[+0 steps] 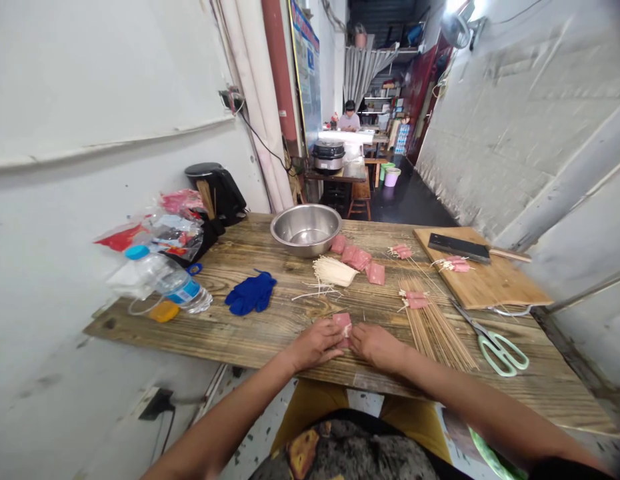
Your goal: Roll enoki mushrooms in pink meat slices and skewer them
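- The left forearm (235,417) slants up and inward over the bench (290,325)'s near edge, the left grip (317,345) low over the wood, back of the hand up, fingers pointing right.
- The right forearm (460,397) mirrors it from the other side; the right grip (377,345) is bent, knuckles up, fingers curled inward.
- Between the two grips lies a pink meat slice (341,320), near the bench's front edge, with a few pale strands (347,330) across it.
- The left grip's fingers are slightly spread and reach onto the slice's left side; whether they pinch it, I cannot tell.
- The right grip's fingertips are drawn close at the slice's right edge, by the strands; whether they are pinching the meat or the strands is hidden.
- Beyond the slice, well clear of both grips, sits a bundle of enoki mushrooms (335,271), with more meat slices (357,257) just behind it and to its right.
- To the right of the right grip, skewers (440,337) lie fanned out, two meat rolls (415,299) at their far end; scissors (500,350) lie beside them.
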Available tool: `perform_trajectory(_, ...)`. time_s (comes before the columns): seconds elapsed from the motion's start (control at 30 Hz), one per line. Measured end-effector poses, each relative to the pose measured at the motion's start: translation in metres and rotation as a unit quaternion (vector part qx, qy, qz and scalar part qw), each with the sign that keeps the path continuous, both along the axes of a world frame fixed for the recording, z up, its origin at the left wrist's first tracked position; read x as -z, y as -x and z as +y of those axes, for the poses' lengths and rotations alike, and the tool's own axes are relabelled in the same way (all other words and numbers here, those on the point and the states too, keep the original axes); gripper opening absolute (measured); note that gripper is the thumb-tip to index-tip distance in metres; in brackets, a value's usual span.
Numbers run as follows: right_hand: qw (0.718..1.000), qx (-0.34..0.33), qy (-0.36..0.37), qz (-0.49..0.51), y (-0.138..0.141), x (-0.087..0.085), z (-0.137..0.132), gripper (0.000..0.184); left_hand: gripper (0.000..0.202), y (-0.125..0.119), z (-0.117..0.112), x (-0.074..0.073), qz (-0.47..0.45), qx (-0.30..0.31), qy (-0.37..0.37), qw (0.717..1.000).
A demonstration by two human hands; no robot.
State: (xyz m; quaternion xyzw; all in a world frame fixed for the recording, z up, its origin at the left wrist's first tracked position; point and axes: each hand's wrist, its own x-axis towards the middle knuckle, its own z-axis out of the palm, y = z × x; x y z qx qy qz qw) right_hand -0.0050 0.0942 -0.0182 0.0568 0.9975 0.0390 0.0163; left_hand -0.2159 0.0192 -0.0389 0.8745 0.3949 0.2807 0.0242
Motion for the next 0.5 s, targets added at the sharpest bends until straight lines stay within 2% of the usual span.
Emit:
perform_trajectory(0.13,0.999,0.000,-0.011,-0.050,0.007,-0.011,-0.001,0.021,0.028,-0.002,0.002,-0.006,0.022,0.005,0.009,1.000)
perform_trajectory(0.27,0.998,0.038,0.037,-0.034,0.011,-0.011,0.002,0.020,0.029,-0.004,0.000,-0.006,0.002,-0.006,-0.001,1.000)
perform_trajectory(0.4,0.983,0.128,0.128,0.040,0.011,-0.005,0.006,0.027,0.024,-0.006,-0.002,0.000,-0.055,-0.029,-0.007,0.998)
perform_trajectory(0.5,0.943,0.194,0.246,0.115,0.010,-0.002,0.011,0.020,0.019,-0.009,0.000,0.002,-0.108,-0.070,0.011,0.992)
